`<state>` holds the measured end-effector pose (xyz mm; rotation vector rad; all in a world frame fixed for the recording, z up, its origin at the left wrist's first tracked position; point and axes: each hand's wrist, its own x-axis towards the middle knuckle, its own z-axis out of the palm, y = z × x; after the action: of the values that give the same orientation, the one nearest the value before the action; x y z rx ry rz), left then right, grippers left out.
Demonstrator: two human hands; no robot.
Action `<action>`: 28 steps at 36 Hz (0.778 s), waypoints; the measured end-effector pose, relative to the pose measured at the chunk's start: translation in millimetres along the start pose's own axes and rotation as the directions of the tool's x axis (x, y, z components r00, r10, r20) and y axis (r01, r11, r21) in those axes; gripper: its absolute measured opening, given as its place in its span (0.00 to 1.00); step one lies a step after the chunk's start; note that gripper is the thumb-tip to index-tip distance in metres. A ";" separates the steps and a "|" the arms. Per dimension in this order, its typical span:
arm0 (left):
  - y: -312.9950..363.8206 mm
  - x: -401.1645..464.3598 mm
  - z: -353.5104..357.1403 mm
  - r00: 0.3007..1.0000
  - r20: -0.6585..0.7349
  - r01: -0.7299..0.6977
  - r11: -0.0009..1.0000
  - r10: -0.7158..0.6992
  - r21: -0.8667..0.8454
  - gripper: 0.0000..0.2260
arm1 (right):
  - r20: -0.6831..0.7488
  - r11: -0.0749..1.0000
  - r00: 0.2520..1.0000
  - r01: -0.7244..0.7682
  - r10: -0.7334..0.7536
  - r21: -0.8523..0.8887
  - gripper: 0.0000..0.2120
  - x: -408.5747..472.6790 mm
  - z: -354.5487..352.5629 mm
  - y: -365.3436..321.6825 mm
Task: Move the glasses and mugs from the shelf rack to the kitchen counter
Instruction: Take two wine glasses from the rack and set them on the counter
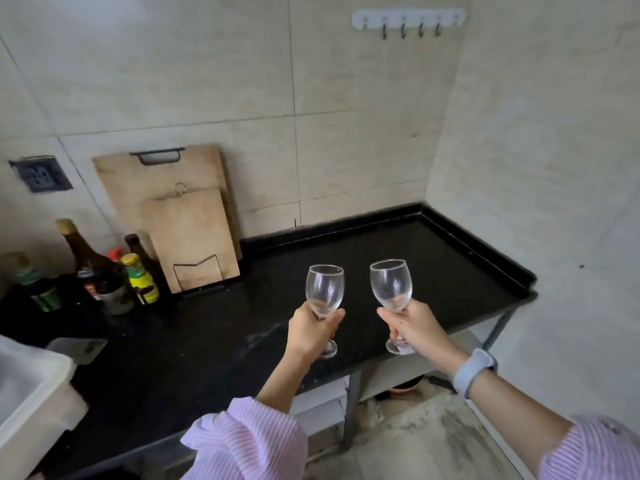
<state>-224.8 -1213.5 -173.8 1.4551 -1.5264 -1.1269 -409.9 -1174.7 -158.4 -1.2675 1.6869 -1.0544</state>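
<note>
— Presently, what is held over the black stone kitchen counter (214, 327)?

— Two clear stemmed wine glasses. The left glass (325, 289) is gripped at its stem by the left hand (313, 329), fingers wrapped shut around it; the right glass (391, 285) is clasped the same way by the right hand (410, 329). Both are kept upright, bowls up, near the counter's front edge.

— Why by the stems?

— Probably so that the bases are left free to be set flat on the counter, and the bowls are kept apart so they cannot knock together.

— Are the bases touching the counter?

— That cannot be told; they appear just above it or barely on it.

— What else is on the counter?

— Two pale wooden cutting boards (187, 230) are propped at its back against the tiled wall, with a cluster of dark sauce bottles (104, 268) at its left end. The counter's right part is open, which is likely why the glasses are brought there.
</note>
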 end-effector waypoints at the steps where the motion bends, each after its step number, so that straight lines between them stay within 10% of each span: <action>1: -6.5 12.5 3.1 1.000 0.011 0.018 1.000 -0.018 0.008 0.08 | 0.012 1.000 1.000 -0.015 0.015 -0.001 0.16 12.0 3.9 5.0; 28: -128.0 413.4 92.2 0.931 -0.092 0.351 0.936 -0.352 -0.033 0.10 | 0.143 0.979 0.972 -0.198 0.189 0.049 0.02 455.8 63.5 128.9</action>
<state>-303.0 -1611.3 -350.9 1.7943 -1.2156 -1.2490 -494.0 -1607.1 -343.7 -1.0856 1.6226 -0.8772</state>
